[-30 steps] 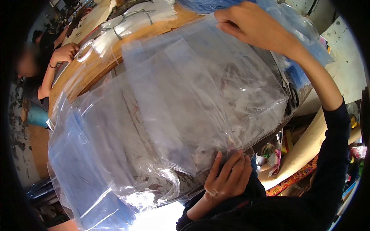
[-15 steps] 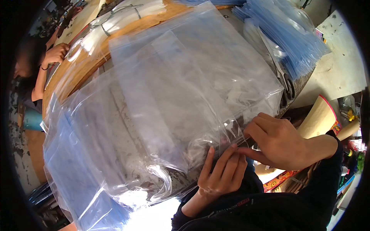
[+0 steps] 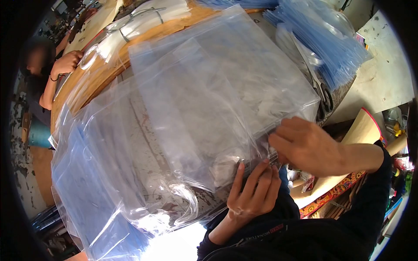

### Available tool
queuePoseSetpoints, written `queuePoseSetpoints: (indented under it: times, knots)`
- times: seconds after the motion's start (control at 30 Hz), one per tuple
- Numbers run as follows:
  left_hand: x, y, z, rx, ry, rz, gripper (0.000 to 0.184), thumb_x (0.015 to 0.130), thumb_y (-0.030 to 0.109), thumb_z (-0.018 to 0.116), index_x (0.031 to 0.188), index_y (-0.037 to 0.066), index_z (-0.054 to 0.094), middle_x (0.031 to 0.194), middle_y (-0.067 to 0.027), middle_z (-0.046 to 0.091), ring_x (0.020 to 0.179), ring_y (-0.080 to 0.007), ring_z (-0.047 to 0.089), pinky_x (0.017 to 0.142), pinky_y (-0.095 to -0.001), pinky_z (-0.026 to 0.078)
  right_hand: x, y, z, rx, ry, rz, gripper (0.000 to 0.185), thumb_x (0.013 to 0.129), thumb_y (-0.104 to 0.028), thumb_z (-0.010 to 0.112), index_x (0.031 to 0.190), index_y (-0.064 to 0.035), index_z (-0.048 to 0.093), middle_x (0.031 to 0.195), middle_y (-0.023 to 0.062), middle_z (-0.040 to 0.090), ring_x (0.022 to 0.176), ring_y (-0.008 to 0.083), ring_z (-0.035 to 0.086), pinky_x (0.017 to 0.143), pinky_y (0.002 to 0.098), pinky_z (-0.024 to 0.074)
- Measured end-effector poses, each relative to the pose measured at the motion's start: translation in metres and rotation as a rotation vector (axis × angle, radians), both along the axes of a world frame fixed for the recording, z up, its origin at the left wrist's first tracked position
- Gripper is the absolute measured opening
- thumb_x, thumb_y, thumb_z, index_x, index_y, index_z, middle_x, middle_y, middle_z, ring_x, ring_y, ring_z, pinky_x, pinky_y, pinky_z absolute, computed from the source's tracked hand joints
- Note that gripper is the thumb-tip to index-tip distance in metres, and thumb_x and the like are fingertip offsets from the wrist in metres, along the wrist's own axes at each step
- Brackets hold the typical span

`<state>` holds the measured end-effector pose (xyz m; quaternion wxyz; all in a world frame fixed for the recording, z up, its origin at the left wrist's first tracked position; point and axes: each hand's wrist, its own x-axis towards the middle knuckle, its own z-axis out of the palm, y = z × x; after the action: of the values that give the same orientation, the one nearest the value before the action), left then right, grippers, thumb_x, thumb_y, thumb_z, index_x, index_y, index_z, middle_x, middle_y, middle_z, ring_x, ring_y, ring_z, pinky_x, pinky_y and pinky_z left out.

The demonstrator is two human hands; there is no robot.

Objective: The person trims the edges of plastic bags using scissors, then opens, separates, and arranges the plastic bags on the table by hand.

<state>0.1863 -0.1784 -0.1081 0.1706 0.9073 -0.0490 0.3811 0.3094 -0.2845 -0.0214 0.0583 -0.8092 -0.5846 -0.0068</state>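
Note:
Clear plastic sheets (image 3: 204,100) overlap across the table, their near edge reaching my hands. My left hand (image 3: 254,191) lies with its fingers stretched and a little apart, fingertips on the plastic at the table's front edge. Just right of it, my right hand (image 3: 307,145) is closed, its curled fingers pinching the edge of a clear plastic sheet. The thumb and the exact pinch point are mostly hidden behind the fingers.
Scissors (image 3: 323,93) lie at the table's right edge, beside a bluish stack of plastic (image 3: 322,43). Another bluish pile (image 3: 91,187) hangs at the left. A tied plastic bundle (image 3: 139,24) lies at the back. Another person's hand (image 3: 66,63) rests at the far left.
My right hand has moved slightly up and left, and its fingers have curled in at the plastic's edge. My left hand has barely moved. The view has shifted slightly.

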Motion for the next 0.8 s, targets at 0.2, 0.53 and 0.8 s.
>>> queuePoseSetpoints:
  times: [0.2, 0.53, 0.8]
  knots:
    - [-0.002, 0.000, 0.000, -0.020, 0.003, -0.026, 0.007, 0.075, 0.013, 0.058, 0.073, 0.013, 0.064, 0.078, 0.0041, 0.060, 0.088, -0.0105, 0.061, 0.087, -0.0382, 0.045, 0.077, 0.015, 0.029, 0.072, -0.230, -0.178, 0.013, 0.073, -0.005, 0.057, 0.082, -0.0019, 0.049, 0.080, 0.0131, 0.056, 0.073, 0.0336, 0.057, 0.063, 0.0411, 0.0452]
    - [-0.004, 0.000, -0.005, -0.101, -0.154, -0.006, 0.006, 0.071, 0.012, 0.059, 0.068, 0.010, 0.053, 0.076, -0.0022, 0.059, 0.075, -0.0147, 0.063, 0.082, -0.0407, 0.050, 0.016, 0.004, -0.011, 0.187, 0.058, -0.036, 0.023, 0.074, 0.001, 0.055, 0.097, -0.0042, 0.056, 0.090, 0.0103, 0.059, 0.084, 0.0279, 0.058, 0.069, 0.0335, 0.0476]
    - [0.000, -0.003, 0.004, -0.155, -0.121, 0.018, 0.004, 0.067, 0.007, 0.060, 0.067, 0.010, 0.057, 0.074, 0.0005, 0.057, 0.077, -0.0138, 0.063, 0.081, -0.0351, 0.050, -0.015, -0.062, 0.031, 0.086, 0.584, 0.076, 0.026, 0.072, -0.006, 0.065, 0.098, -0.0040, 0.059, 0.078, 0.0094, 0.061, 0.067, 0.0224, 0.061, 0.058, 0.0319, 0.0483]
